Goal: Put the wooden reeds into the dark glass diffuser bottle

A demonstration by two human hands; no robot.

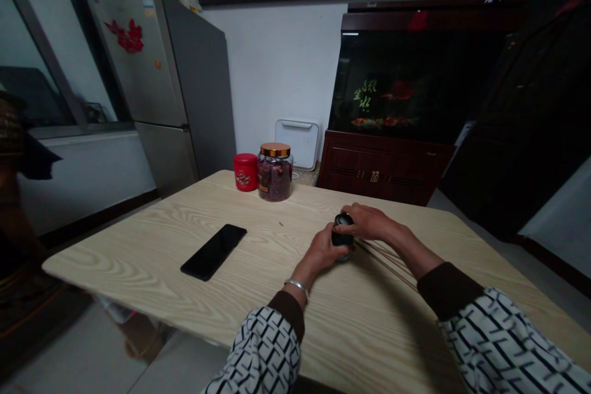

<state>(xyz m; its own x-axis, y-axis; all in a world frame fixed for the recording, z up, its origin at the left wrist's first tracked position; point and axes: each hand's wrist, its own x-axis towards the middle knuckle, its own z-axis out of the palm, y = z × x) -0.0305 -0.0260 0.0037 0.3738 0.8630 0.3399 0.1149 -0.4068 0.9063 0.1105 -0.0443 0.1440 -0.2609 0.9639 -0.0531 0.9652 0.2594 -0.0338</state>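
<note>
Both my hands meet on a small dark round object (342, 229) near the middle of the pale wooden table (194, 320). My left hand (323, 252) grips it from the near side, fingers curled round it. My right hand (367, 221) covers its top and far side, fingers closed over it. I cannot tell what the object is. A silver bangle (298, 286) sits on my left wrist. Thin sticks or strands (388, 261) lie on the table under my right forearm.
A black phone (213, 251) lies face up to the left. A red tin (245, 172) and a glass jar with a gold lid (275, 172) stand at the far edge. Beyond are a grey fridge (175, 86) and a fish tank (410, 83) on a dark cabinet.
</note>
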